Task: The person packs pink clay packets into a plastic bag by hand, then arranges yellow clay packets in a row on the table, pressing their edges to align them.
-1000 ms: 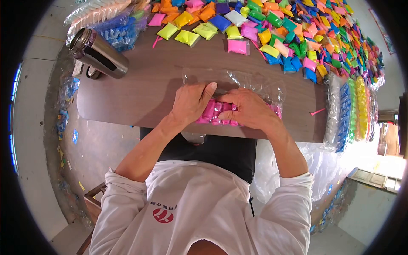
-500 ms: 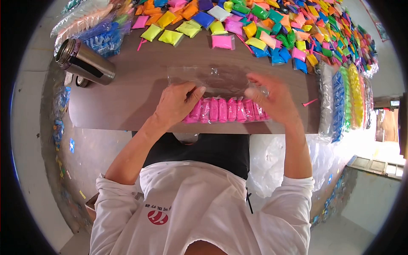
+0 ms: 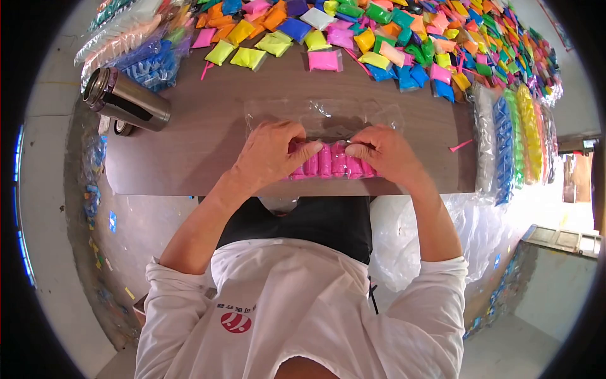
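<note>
A clear plastic bag [image 3: 322, 112] lies near the table's front edge, its upper part spread flat. Inside its lower part stands a row of several bright pink packets [image 3: 325, 161]. My left hand [image 3: 273, 150] is closed on the bag at the row's left side, thumb over the packets' tops. On the other side my right hand [image 3: 386, 155] also grips the bag, with its thumb pointing inward at the top of the row. The hands cover the outer packets, and most fingertips are hidden.
Many colourful small packets [image 3: 379, 60] are heaped at the table's back. Filled bags [image 3: 502, 145] stand along the right edge. At the left lies a steel thermos [image 3: 136, 104], with blue-filled bags [image 3: 151, 66] behind it. A pink strip [image 3: 461, 146] rests on the right.
My right hand has come down and inward onto the bag, closing on its edge. My left hand has shifted slightly right over the row.
</note>
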### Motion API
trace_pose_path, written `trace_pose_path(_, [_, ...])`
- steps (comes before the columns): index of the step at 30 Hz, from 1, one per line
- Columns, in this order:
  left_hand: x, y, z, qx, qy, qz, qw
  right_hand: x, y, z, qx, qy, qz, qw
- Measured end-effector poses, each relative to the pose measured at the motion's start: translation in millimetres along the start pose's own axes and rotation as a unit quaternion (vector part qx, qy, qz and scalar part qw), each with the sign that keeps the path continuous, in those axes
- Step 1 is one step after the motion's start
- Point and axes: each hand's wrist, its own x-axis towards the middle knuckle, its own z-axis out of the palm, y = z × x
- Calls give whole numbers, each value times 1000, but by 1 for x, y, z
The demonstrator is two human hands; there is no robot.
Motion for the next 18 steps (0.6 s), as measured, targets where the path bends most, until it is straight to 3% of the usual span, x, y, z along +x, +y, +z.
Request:
trace_pose_path(8, [-6, -5, -2, -29, -24, 17, 999, 3, -9, -13, 55, -66, 124, 989])
trace_pose_path(10, [-6, -12, 5, -19, 6, 40, 999, 3, -6, -12, 78, -77, 137, 984])
trace_pose_path(13, [-7, -11, 6, -10, 17, 32, 999, 3, -2, -14, 149, -49, 160, 974])
trace_pose_path(16, [-6, -11, 9, -11, 34, 22, 999, 1, -12, -11, 74, 26, 108, 991])
trace_pose_path(18, [-7, -13, 11, -11, 46, 20, 999, 2, -15, -8, -59, 151, -7, 987])
